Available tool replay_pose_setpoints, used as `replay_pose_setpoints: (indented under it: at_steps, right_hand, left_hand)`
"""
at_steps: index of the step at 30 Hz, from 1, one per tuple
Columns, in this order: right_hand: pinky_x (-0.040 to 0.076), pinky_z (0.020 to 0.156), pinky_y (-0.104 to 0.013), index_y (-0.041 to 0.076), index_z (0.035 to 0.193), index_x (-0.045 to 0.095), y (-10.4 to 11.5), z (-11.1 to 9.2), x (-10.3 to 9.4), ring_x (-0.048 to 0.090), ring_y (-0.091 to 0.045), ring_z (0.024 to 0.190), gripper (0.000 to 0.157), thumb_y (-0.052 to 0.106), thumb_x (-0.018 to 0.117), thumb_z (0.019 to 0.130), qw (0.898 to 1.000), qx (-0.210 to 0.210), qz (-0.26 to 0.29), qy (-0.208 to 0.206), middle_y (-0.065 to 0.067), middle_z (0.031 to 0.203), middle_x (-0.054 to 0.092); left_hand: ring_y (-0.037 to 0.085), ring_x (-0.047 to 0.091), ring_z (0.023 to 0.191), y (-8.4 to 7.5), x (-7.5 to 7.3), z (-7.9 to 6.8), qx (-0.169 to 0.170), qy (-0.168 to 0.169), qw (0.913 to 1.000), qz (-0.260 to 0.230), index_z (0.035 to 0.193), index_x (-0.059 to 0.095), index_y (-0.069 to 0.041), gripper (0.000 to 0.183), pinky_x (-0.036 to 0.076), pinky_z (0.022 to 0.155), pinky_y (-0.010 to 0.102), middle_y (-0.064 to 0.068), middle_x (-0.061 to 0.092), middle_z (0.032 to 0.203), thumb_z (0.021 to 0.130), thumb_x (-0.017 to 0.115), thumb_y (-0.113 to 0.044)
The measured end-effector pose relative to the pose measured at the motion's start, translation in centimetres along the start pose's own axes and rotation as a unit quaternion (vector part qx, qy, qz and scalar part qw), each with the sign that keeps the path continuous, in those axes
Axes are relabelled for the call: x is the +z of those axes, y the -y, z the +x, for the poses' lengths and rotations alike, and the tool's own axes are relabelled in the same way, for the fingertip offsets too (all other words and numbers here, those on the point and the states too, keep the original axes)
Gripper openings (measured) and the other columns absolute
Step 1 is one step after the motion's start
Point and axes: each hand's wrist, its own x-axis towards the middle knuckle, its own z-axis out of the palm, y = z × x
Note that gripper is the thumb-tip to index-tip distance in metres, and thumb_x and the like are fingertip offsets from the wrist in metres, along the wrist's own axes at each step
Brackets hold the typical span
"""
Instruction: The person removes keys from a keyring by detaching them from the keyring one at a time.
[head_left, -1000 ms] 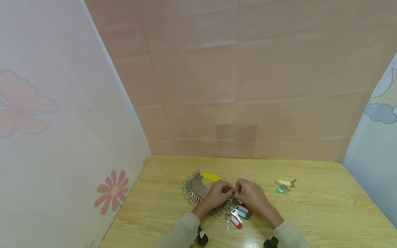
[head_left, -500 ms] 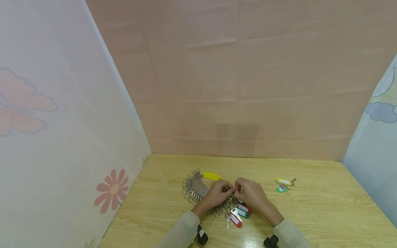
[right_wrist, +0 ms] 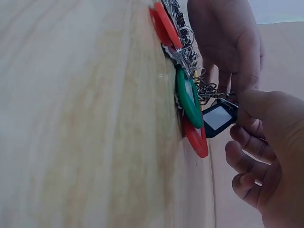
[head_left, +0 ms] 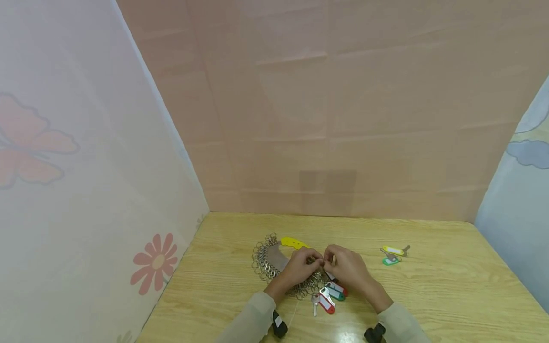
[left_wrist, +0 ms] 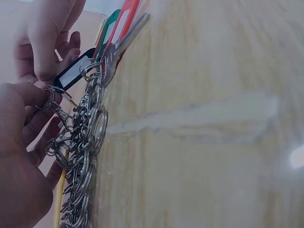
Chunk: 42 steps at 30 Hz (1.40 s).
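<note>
A fan-shaped key holder with a yellow handle [head_left: 293,243] lies on the table, its curved edge crowded with metal split rings [left_wrist: 80,175] and small clasps. My left hand [head_left: 299,267] reaches over it and pinches a split ring [left_wrist: 46,99] joined to one clasp. Fingertip to fingertip with it, my right hand [head_left: 346,267] pinches the same ring from the right. A black key tag [right_wrist: 219,118] with a white label hangs from that ring, just below the right thumb. Red key tags [right_wrist: 195,140], a green key tag [right_wrist: 188,97] and silver keys [head_left: 327,296] hang from the front rings.
Farther right on the wooden table [head_left: 450,276] lie a yellow key tag [head_left: 392,250] and another green key tag [head_left: 390,261] with keys. A brown sheet [head_left: 274,119] backs the table; a patterned white wall [head_left: 98,205] stands along the left side.
Both hands stay at the same ring, with only slight shifts of the fingers. The key holder and tags keep their places.
</note>
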Motion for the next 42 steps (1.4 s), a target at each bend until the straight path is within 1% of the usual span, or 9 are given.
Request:
replay_pose_setpoints:
  at_steps: [6, 13, 19, 22, 24, 29, 38, 42]
  right_hand:
    - [0.037, 0.047, -0.02, 0.026, 0.084, 0.063, -0.09, -0.18, -0.21, 0.044, 0.001, 0.053, 0.013, 0.017, 0.072, 0.084, 1.0, 0.005, 0.014, -0.002, 0.015, 0.075, 0.056]
    - [0.037, 0.047, -0.02, 0.028, 0.084, 0.06, -0.29, -0.16, -0.19, 0.044, 0.003, 0.053, 0.017, 0.018, 0.074, 0.084, 1.0, 0.006, 0.012, -0.018, 0.017, 0.076, 0.057]
    - [0.035, 0.045, -0.019, 0.03, 0.084, 0.059, -0.3, -0.12, -0.15, 0.042, 0.003, 0.051, 0.018, 0.019, 0.074, 0.084, 1.0, 0.002, 0.009, -0.017, 0.017, 0.076, 0.058]
    - [0.034, 0.044, -0.02, 0.03, 0.085, 0.06, -0.18, -0.07, -0.23, 0.042, 0.002, 0.051, 0.018, 0.019, 0.074, 0.084, 1.0, -0.001, 0.001, -0.011, 0.017, 0.075, 0.057]
    - [0.034, 0.044, -0.019, 0.03, 0.085, 0.06, -0.11, 0.03, -0.31, 0.042, 0.002, 0.051, 0.018, 0.019, 0.074, 0.083, 1.0, -0.008, -0.009, -0.01, 0.018, 0.074, 0.057]
    - [0.033, 0.044, -0.019, 0.027, 0.084, 0.062, -0.1, 0.25, -0.53, 0.04, 0.002, 0.05, 0.016, 0.017, 0.075, 0.082, 0.999, -0.036, -0.034, -0.018, 0.017, 0.073, 0.058]
    - [0.031, 0.046, -0.018, 0.028, 0.084, 0.063, -0.5, 0.32, -0.4, 0.037, 0.003, 0.054, 0.015, 0.018, 0.073, 0.08, 0.995, -0.083, -0.049, -0.026, 0.018, 0.076, 0.058]
    - [0.03, 0.047, -0.017, 0.028, 0.083, 0.063, -0.54, 0.44, -0.46, 0.036, 0.003, 0.054, 0.013, 0.018, 0.071, 0.081, 0.993, -0.104, -0.053, -0.023, 0.018, 0.075, 0.056]
  left_hand:
    - [0.0, 0.06, 0.09, 0.3, 0.14, 0.21, 0.003, 0.003, 0.9999, -0.01, 0.104, 0.074, -0.018, 0.015, 0.05, 0.079, 0.019, -0.004, 0.072, 0.1, 0.1, 0.06, -0.024]
    - [0.003, 0.059, 0.093, 0.42, 0.06, 0.33, 0.009, 0.005, 0.9999, -0.007, 0.103, 0.074, -0.019, 0.013, 0.05, 0.079, 0.019, -0.005, 0.071, 0.101, 0.098, 0.062, -0.021]
    - [0.008, 0.057, 0.094, 0.25, -0.01, 0.21, 0.007, -0.002, 0.9999, 0.008, 0.101, 0.074, -0.021, 0.01, 0.045, 0.082, 0.02, -0.008, 0.07, 0.099, 0.096, 0.064, -0.023]
    - [0.008, 0.057, 0.093, 0.1, -0.05, 0.14, 0.011, -0.007, 0.9997, 0.019, 0.099, 0.074, -0.022, 0.01, 0.042, 0.083, 0.021, -0.008, 0.07, 0.097, 0.096, 0.065, -0.022]
    - [0.007, 0.057, 0.093, 0.04, -0.1, 0.11, 0.014, -0.007, 0.9997, 0.02, 0.1, 0.073, -0.022, 0.01, 0.042, 0.083, 0.021, -0.008, 0.07, 0.097, 0.096, 0.064, -0.022]
    - [0.006, 0.058, 0.094, 0.13, -0.14, 0.1, 0.019, -0.004, 0.9997, 0.013, 0.101, 0.073, -0.022, 0.011, 0.045, 0.083, 0.02, -0.008, 0.071, 0.099, 0.098, 0.063, -0.023]
    - [0.007, 0.06, 0.093, 0.25, -0.03, 0.06, 0.026, -0.005, 0.9993, 0.025, 0.102, 0.074, -0.022, 0.013, 0.043, 0.084, 0.021, -0.008, 0.072, 0.099, 0.098, 0.062, -0.024]
    - [0.004, 0.061, 0.092, 0.51, 0.08, 0.21, 0.03, -0.004, 0.9994, 0.017, 0.102, 0.075, -0.02, 0.014, 0.046, 0.084, 0.021, -0.007, 0.073, 0.098, 0.098, 0.062, -0.023]
